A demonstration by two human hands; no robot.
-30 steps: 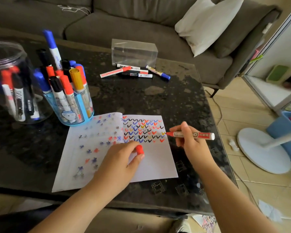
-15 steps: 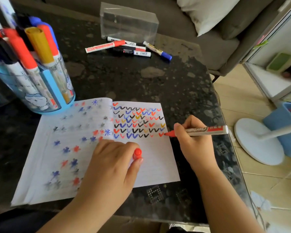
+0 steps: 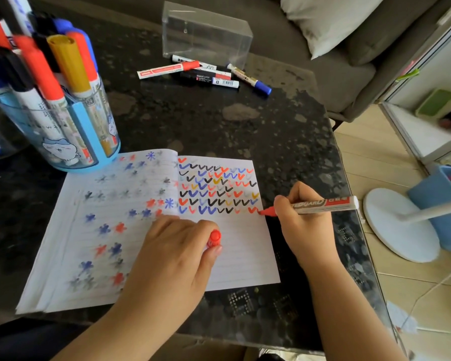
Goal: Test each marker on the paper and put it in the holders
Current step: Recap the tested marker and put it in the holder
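Two hands at work on the desk [image 3: 219, 121] — your right hand [image 3: 301, 222] pinches the red marker [image 3: 320, 205], tip on the paper's [image 3: 240, 256] right edge, while your left hand [image 3: 177, 246] grips its red cap [image 3: 215, 237] — blue holder [image 3: 89, 142] far left.

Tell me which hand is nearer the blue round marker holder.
Left. The left hand rests on the paper below-right of the holder; the right hand is farther right.

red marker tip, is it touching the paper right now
Touching. The head view shows the red marker in the right hand, its tip meeting the paper at the fresh red tick's end, no gap visible.
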